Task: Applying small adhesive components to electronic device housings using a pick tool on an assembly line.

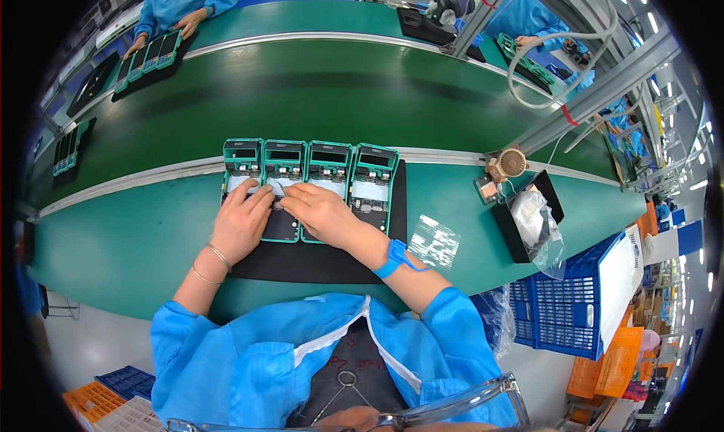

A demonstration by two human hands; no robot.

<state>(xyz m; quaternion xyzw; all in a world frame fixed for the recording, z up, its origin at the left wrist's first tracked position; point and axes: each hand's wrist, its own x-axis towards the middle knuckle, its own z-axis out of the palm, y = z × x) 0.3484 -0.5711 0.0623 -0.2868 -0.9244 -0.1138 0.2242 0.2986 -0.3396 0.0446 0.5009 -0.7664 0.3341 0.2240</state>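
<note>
Several green-framed device housings (371,183) stand side by side on a black mat (317,266). Each has a dark window at its far end and exposed inner parts nearer me. My left hand (245,217) lies over the two leftmost housings, fingertips together at the second one. From the right, my right hand (320,212) reaches over the same housing, thumb and fingers pinched. Between both sets of fingertips shows a small pale piece (277,188), too small to name. Which hand grips it I cannot tell for sure. A blue band (393,259) circles my right wrist.
Right of the mat lies a clear sheet with white strips (434,241). Beyond it stand a small brown fan (510,163) and a black box (520,225) holding plastic bags. A green conveyor belt (302,93) runs past the table. Co-workers in blue handle similar housings across it.
</note>
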